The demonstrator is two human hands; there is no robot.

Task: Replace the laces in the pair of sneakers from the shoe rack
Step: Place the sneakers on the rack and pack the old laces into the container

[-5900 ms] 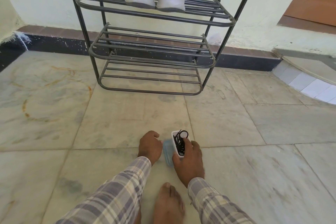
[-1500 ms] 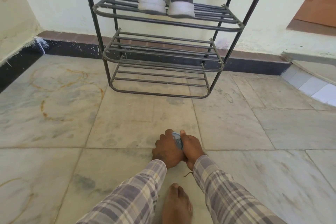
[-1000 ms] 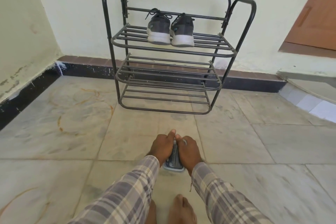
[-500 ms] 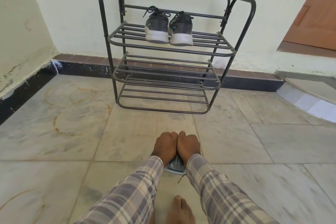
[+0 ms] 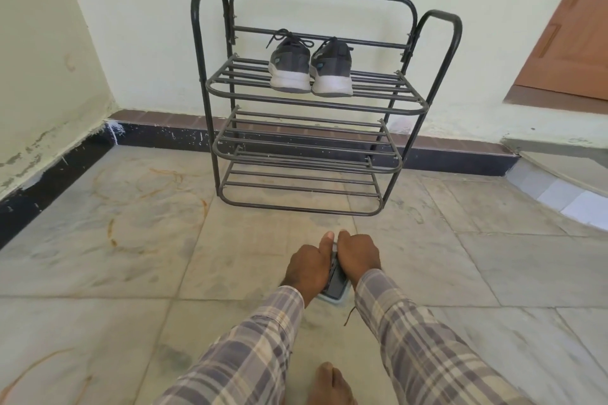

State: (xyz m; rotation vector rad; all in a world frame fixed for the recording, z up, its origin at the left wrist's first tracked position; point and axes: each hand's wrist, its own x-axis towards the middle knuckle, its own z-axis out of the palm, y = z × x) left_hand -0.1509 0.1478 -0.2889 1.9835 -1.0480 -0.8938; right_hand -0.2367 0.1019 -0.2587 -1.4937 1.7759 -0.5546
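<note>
Head view: both hands are low on the marble floor [image 5: 131, 256] and close together. The left hand [image 5: 306, 268] and right hand [image 5: 358, 258] are curled round a small pale-blue box [image 5: 335, 288] from either side, with the left thumb laid forward along its top. The box's near end shows a dark inside; its contents cannot be made out. The grey sneakers [image 5: 311, 71] sit side by side at the middle of the top shelf of the shoe rack [image 5: 306, 161], heels near its front edge, with black laces [image 5: 285, 37] in them.

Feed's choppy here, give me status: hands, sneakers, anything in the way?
Left hand and right hand grip small container on floor. Sneakers on shoe rack top shelf, untouched. Nothing seen blocking the rack.
</note>
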